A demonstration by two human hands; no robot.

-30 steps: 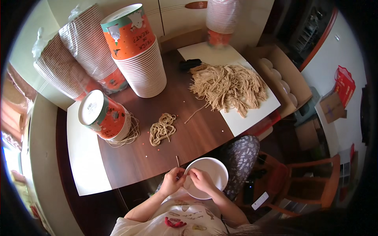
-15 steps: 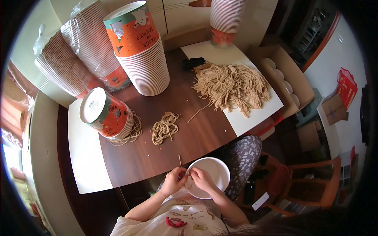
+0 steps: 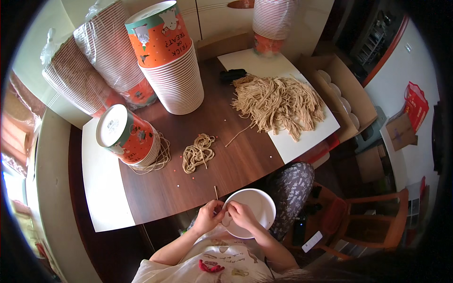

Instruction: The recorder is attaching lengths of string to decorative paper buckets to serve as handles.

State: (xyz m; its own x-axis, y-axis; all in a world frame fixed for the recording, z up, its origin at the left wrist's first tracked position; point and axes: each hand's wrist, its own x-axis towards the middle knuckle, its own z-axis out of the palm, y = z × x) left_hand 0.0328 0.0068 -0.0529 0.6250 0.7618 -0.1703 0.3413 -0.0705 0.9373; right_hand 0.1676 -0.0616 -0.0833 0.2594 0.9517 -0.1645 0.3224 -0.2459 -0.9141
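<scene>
A white paper bucket [image 3: 259, 207] rests tilted in my lap, its open mouth facing up. At its left rim my left hand [image 3: 210, 217] and my right hand [image 3: 241, 215] meet, fingers pinched together on a thin tan cord [image 3: 216, 190]. One cord end sticks up beyond my left fingers, and part of it hangs by the bucket wall. My fingertips cover the spot where cord and rim meet. On the table ahead lies a loose bundle of tan cords [image 3: 198, 153]. Farther right, a large heap of cut cords [image 3: 278, 104] spreads over the white table end.
A short stack of orange-printed buckets [image 3: 137, 137] stands upside down at left, cord around its base. Behind it are a tall bucket stack [image 3: 172, 85] and plastic-wrapped stacks [image 3: 113, 52]. A cardboard box [image 3: 363, 94] is at right, above a wooden chair [image 3: 373, 221] holding a phone [image 3: 312, 241].
</scene>
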